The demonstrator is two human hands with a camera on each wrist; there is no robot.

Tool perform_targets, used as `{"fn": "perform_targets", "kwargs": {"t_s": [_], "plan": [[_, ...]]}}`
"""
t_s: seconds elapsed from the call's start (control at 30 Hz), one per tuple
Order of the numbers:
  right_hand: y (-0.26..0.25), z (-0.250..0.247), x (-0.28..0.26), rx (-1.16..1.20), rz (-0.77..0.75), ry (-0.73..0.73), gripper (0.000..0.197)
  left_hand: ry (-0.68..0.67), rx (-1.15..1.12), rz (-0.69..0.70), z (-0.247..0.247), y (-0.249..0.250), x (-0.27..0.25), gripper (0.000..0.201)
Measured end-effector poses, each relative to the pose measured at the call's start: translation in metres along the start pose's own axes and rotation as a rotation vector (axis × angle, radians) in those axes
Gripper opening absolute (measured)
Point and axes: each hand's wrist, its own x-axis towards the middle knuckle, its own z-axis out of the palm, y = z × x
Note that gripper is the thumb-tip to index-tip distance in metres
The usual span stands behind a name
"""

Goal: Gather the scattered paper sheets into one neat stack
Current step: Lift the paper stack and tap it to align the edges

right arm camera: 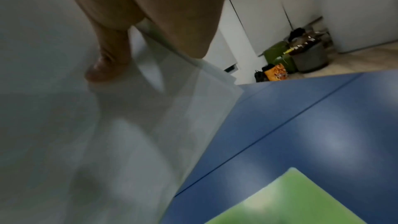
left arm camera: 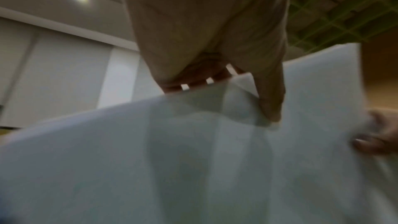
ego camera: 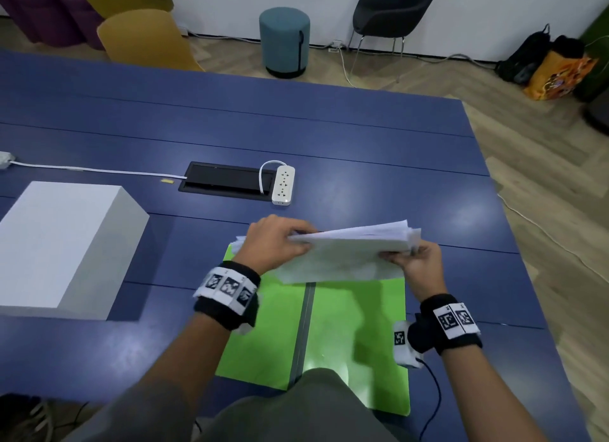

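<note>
A thick bundle of white paper sheets [ego camera: 349,250] is lifted off the table above the far edge of an open green folder [ego camera: 329,329]. My left hand [ego camera: 276,243] grips the bundle's left end, fingers over the top and thumb underneath. My right hand [ego camera: 417,260] grips its right end from below. The sheets' right edges fan out unevenly. In the left wrist view the paper [left arm camera: 193,159] fills the lower frame, with my left thumb [left arm camera: 271,91] pressed on it. In the right wrist view the paper [right arm camera: 96,134] is pinched between my thumb [right arm camera: 112,54] and palm.
On the blue table [ego camera: 362,138] a large white box [ego camera: 62,247] stands to the left. A white power strip [ego camera: 283,184] lies beside a black cable hatch [ego camera: 227,181] behind the papers. A white cable [ego camera: 92,169] runs left. Chairs, a teal stool [ego camera: 285,41] and bags stand beyond.
</note>
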Motion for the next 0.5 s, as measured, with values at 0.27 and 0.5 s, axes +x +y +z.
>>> {"fn": "perform_targets", "kwargs": {"t_s": [0.27,0.5], "plan": [[0.019,0.000,-0.007,0.173,0.075,0.024,0.023,0.138,-0.969,-0.258,0.014,-0.058,-0.036,0.075],[0.028,0.004,-0.013,0.147,0.040,0.040,0.024,0.460,-1.053,-0.351,0.034,-0.047,-0.036,0.053]]}}
